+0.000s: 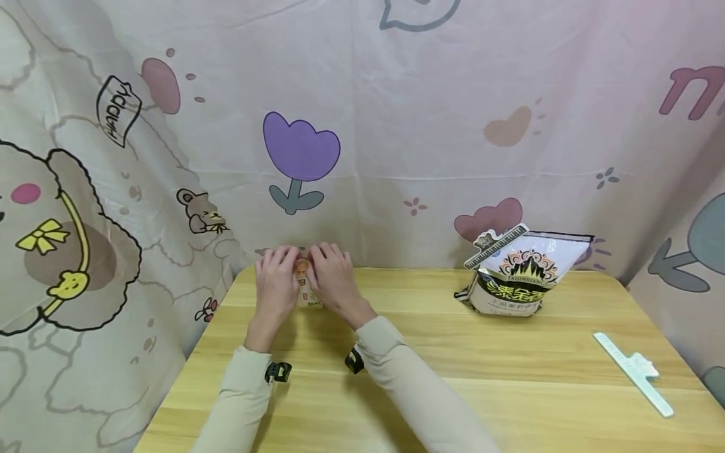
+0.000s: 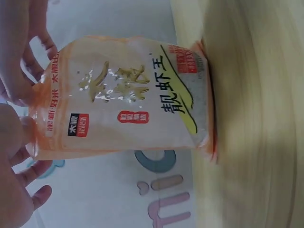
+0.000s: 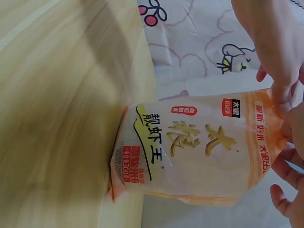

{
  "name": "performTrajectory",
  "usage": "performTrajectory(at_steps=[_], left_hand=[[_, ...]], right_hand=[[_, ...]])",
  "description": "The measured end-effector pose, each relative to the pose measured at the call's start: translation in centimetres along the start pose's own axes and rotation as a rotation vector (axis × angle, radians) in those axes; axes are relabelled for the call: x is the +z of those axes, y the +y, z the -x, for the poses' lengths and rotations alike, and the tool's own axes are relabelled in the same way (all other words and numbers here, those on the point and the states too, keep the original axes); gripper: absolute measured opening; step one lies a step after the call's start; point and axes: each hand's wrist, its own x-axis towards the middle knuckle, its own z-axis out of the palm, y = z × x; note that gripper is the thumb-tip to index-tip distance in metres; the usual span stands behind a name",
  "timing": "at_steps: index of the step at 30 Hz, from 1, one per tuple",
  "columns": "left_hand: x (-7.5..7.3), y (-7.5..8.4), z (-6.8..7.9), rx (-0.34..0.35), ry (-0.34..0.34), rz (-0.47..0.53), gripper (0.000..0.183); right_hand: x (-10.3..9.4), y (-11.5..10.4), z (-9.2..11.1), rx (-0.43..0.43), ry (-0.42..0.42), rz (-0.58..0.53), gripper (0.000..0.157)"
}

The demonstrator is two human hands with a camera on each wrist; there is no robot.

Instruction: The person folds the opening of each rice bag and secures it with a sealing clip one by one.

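Observation:
A white and orange rice bag (image 1: 311, 293) stands upright on the table, its front print facing the wrist cameras. My left hand (image 1: 277, 277) pinches its top edge on one side. On the other side my right hand (image 1: 331, 277) pinches the same edge, thumbs close together. In the left wrist view, the rice bag (image 2: 123, 97) has a gathered top between the left hand (image 2: 16, 171) and the right hand (image 2: 23, 42). The right wrist view shows the rice bag (image 3: 194, 147) with its bottom on the table. Whether the top is open cannot be told.
A second bag (image 1: 512, 283), white, black and gold, stands at the back right with a pale bag clip (image 1: 495, 245) on its top corner. A mint-coloured clip (image 1: 634, 373) lies on the wooden table (image 1: 481, 390) at right. Printed cloth (image 1: 385, 126) hangs behind.

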Motion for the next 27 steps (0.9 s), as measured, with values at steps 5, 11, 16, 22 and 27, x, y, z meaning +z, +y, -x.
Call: performTrajectory(at_steps=[5, 11, 16, 22, 27], left_hand=[[0.2, 2.4, 0.5, 0.023, -0.043, 0.019, 0.009], [0.8, 5.7, 1.4, 0.075, -0.054, 0.024, 0.012], [1.5, 8.4, 1.8, 0.143, -0.038, 0.008, 0.010], [2.2, 11.1, 2.4, 0.182, -0.011, 0.002, 0.009], [3.0, 13.3, 2.5, 0.202, -0.002, 0.030, 0.005]], right_hand=[[-1.7, 1.4, 1.8, -0.007, 0.016, -0.008, 0.008], [-3.8, 3.1, 4.5, -0.009, 0.074, -0.013, 0.006], [-5.7, 4.5, 6.5, 0.001, 0.113, 0.016, 0.004], [-8.1, 5.9, 8.3, -0.005, 0.129, 0.016, 0.005], [-10.3, 7.0, 9.6, 0.025, 0.118, -0.011, 0.008]])
